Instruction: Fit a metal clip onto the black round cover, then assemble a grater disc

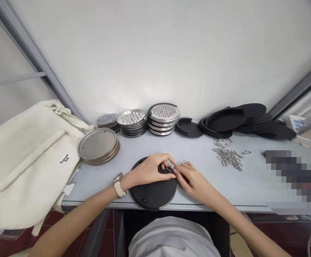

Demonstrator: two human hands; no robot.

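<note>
A round black disc (155, 192) lies flat at the table's front edge, with a slot near its front rim. My left hand (151, 169) rests over its far right part, thumb and index finger curved around a small metal carabiner clip (169, 169). From the right, my right hand (191, 178) pinches the clip's end between thumb and fingertips. Both hands meet at the clip, and fingers hide part of it. Whether the clip passes through a hole in the disc cannot be seen.
Behind stand stacks of metal grater discs (132, 119), grater discs in black holders (164, 114) and plain metal discs (98, 142). Black round holders (225, 119) pile up at back right, near loose carabiner clips (229, 157). A cream bag (37, 153) sits left.
</note>
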